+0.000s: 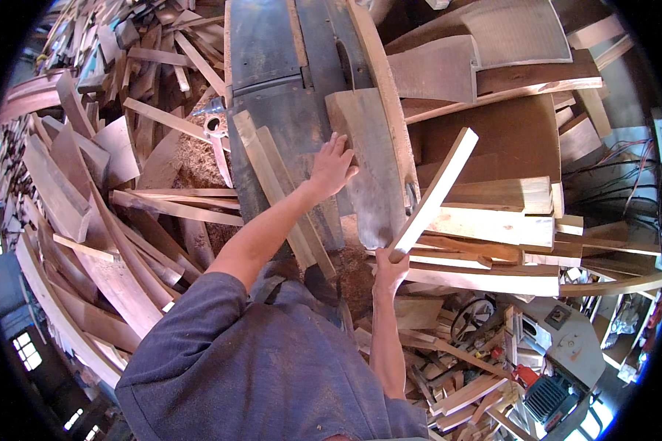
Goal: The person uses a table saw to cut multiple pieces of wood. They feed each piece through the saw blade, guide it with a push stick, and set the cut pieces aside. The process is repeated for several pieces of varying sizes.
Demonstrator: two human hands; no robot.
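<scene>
Diagonally, pale strip (432,197) points away and rightward from right hand (390,272)

Left side: long curved boards (114,275) leaning in a loose stack, jumbled scrap lumber (176,55) behind them toward the upper left, and a heap of sawdust (198,170) partly under some of the sticks. Upper right: wide pale boards (522,33) lying near a large brown panel (493,140), with loose cables (625,184) bunched out by the rim. Lower right: mixed offcuts (463,400) piled beside a grey machine housing (574,349) with a dark finned motor (548,400); lit window (27,351) at far lower left.
</scene>
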